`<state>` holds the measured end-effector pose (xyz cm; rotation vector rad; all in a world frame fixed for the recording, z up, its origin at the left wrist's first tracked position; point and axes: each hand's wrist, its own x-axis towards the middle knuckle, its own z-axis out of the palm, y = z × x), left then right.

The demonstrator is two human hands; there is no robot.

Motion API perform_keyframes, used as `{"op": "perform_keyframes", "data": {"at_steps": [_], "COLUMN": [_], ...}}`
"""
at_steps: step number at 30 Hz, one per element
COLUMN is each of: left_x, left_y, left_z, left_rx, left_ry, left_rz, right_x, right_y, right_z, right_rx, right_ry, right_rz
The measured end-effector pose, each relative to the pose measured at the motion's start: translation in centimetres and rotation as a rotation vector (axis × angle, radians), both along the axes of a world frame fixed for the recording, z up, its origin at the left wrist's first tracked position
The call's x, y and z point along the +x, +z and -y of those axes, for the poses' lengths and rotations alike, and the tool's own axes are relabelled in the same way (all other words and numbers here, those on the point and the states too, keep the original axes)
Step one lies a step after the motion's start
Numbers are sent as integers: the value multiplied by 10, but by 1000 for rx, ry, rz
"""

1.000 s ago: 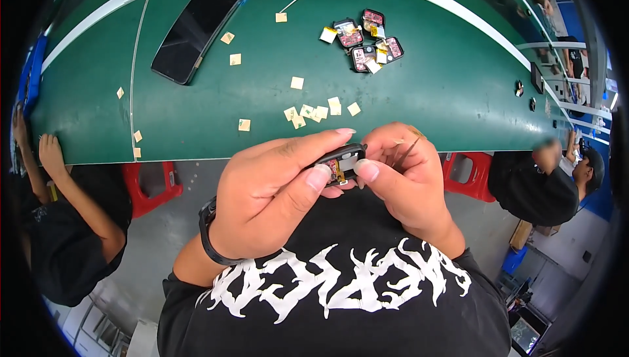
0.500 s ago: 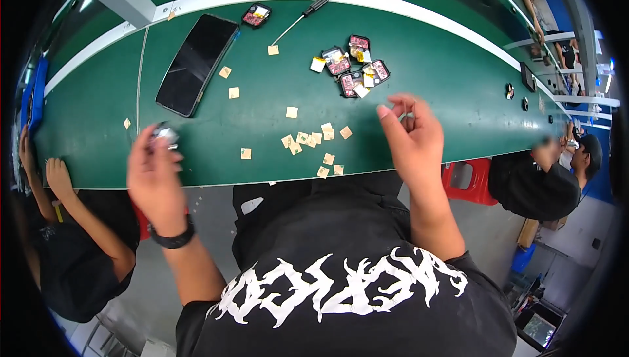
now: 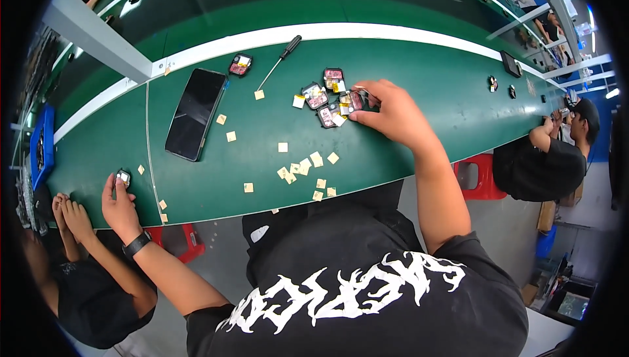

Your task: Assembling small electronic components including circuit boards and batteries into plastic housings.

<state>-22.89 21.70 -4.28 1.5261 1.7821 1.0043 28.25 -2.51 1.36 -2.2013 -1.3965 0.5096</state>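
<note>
At the table's left side my left hand point(image 3: 121, 209) pinches a small electronic module point(image 3: 124, 176), dark-edged with a pale, shiny part, between thumb and fingertips. My right hand point(image 3: 396, 114) reaches over the table's middle, thumb and fingers closed on the edges of a black square electronic module point(image 3: 352, 100) with a reddish inside. That one belongs to a tight cluster. Touching or close beside it are another module point(image 3: 316, 96) with a white-and-yellow piece, one behind point(image 3: 333, 78) and one in front point(image 3: 328, 117).
A black phone point(image 3: 195, 114) lies left of centre, with a lone module point(image 3: 240, 64) and a screwdriver point(image 3: 280, 62) beyond it. Small cream squares point(image 3: 304, 165) are scattered nearer me. A blue tray point(image 3: 43, 144) and another person's hands point(image 3: 73, 216) are at the left edge.
My left hand has moved left and toward the near edge with its module. My right hand has gone forward and left to the cluster and closed on one module. The view has shifted.
</note>
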Motion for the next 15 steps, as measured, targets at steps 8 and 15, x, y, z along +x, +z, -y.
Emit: {"op": "perform_keyframes", "data": {"at_steps": [8,15], "left_x": [95,230], "left_y": [48,41], "left_z": [78,185], "left_rx": [438,-979], "left_ry": [93,-721], "left_rz": [-269,1619], "right_x": [-30,-107], "right_y": [-4,26], "right_z": [27,28], "right_rx": [66,175], "right_ry": [-299,-75], "right_rz": [-159,-483]}}
